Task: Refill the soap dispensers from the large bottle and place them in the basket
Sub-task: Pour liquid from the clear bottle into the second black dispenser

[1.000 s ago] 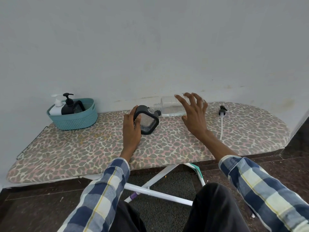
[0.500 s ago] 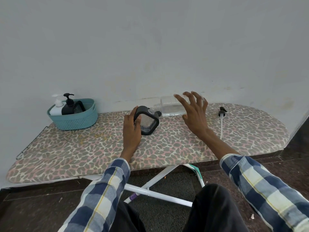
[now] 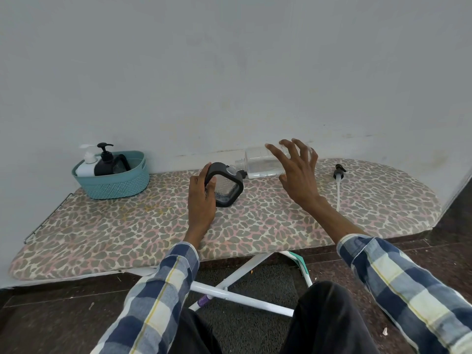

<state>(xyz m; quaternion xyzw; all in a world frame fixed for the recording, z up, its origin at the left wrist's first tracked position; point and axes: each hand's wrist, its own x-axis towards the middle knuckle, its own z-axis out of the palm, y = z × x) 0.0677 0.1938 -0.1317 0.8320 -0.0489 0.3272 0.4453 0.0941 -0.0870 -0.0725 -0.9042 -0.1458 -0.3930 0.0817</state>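
A black-framed clear soap dispenser [image 3: 227,187] stands tilted on the ironing board [image 3: 127,226], its neck uncapped, and my left hand [image 3: 201,198] grips its left side. The large clear bottle [image 3: 260,163] lies on its side against the wall, its open neck pointing left toward the dispenser. My right hand [image 3: 296,175] hovers just in front of and above that bottle, fingers spread, holding nothing. A black pump head with a white tube [image 3: 338,182] lies on the board to the right. The teal basket [image 3: 115,185] at the far left holds a white dispenser [image 3: 86,166] and a black dispenser [image 3: 104,162].
The board has a leopard-print cover and stands against a white wall. Its white folding legs [image 3: 237,295] and a dark floor show below. My knees and checked sleeves fill the bottom of the view.
My right hand has lifted slightly off the large bottle and spread its fingers. The left hand keeps its hold on the black-framed dispenser.
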